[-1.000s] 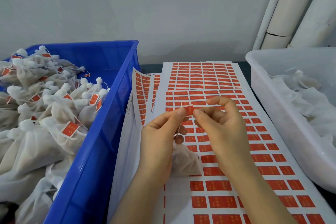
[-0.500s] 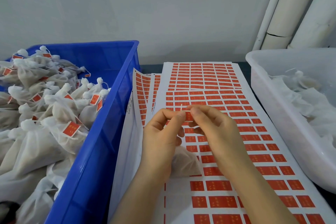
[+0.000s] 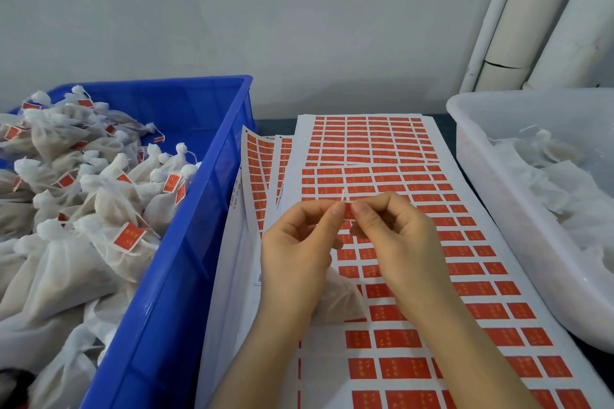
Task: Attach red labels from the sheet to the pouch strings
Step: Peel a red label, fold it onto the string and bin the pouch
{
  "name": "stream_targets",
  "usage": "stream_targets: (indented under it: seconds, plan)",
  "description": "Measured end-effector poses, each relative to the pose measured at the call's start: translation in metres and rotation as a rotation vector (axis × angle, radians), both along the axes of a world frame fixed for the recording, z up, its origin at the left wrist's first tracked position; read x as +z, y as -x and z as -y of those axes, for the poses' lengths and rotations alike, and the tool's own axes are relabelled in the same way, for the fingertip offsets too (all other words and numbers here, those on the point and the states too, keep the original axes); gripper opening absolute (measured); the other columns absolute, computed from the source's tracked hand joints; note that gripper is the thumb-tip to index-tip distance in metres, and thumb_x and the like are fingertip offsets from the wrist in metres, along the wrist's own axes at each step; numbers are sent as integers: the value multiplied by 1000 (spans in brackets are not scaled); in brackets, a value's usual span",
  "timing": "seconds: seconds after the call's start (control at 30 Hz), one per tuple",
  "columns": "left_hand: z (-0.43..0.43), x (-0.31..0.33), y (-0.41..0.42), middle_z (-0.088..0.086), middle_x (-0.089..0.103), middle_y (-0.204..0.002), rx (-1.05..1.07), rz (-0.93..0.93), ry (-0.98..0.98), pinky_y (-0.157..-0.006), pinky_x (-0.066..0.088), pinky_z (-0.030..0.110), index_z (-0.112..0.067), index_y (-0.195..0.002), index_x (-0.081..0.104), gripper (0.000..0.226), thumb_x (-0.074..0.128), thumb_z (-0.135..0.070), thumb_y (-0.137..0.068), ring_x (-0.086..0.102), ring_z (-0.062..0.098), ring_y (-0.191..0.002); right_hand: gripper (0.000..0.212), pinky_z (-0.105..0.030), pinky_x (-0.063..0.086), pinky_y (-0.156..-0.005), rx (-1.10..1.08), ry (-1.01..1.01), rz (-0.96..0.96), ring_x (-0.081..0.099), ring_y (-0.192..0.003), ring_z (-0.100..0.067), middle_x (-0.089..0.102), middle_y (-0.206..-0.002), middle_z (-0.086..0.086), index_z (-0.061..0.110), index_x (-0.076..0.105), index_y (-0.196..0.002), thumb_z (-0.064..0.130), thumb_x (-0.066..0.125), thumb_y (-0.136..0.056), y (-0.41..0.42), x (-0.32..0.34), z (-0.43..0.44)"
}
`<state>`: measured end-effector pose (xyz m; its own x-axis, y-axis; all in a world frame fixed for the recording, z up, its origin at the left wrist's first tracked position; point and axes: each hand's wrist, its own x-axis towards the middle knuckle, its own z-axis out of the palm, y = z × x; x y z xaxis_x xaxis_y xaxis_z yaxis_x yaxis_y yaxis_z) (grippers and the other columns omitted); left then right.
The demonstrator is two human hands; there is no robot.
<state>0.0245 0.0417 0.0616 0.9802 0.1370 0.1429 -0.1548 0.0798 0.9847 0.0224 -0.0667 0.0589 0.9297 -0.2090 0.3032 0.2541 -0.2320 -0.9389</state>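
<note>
My left hand (image 3: 299, 249) and my right hand (image 3: 395, 242) meet above the label sheet (image 3: 432, 276), fingertips pinching one small red label (image 3: 348, 211) between them. A thin white string end (image 3: 343, 194) sticks up out of the pinch. The white mesh pouch (image 3: 335, 302) on that string hangs below my left hand, resting on the sheet and half hidden by my wrist. Rows of red labels cover the white sheet; the lower left strip is bare backing.
A blue crate (image 3: 186, 242) on the left holds several labelled white pouches (image 3: 99, 209). A white translucent tub (image 3: 498, 209) on the right holds unlabelled pouches (image 3: 558, 183). More label sheets (image 3: 262, 159) lie fanned under the top one. White pipes (image 3: 531, 26) stand against the grey wall.
My fingers have drawn closer together, folding the red label around the string; the right fingers that were spread a second ago now pinch tight beside the left thumb.
</note>
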Motion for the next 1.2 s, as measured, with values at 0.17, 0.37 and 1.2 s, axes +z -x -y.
stream_targets:
  seconds: [0.17,0.37,1.2]
  plan:
    - [-2,-1,-1,-11,69,-74,5,7,-1,-51,46,11,-28,-77,68,14,61,-24,-88,64,4,-63,7,-4,46,-61,58,15,-13,62,-79,5,65,-80,25,32,61,-83,36,56,-86,1,-1,-3]
    - [0,-7,-1,-20,65,-73,38,81,-248,-53,46,7,-31,-77,60,18,57,-20,-91,62,0,-67,26,-3,46,-60,76,-41,-38,63,-80,8,65,-84,28,36,62,-86,53,50,-71,2,3,-5]
    - [2,-12,-5,-17,66,-74,-57,-1,-308,-61,47,2,-34,-79,63,9,63,-28,-86,62,-4,-73,12,3,38,-53,-68,15,-88,53,-80,24,60,-76,40,45,57,-79,55,53,-74,-6,-2,10]
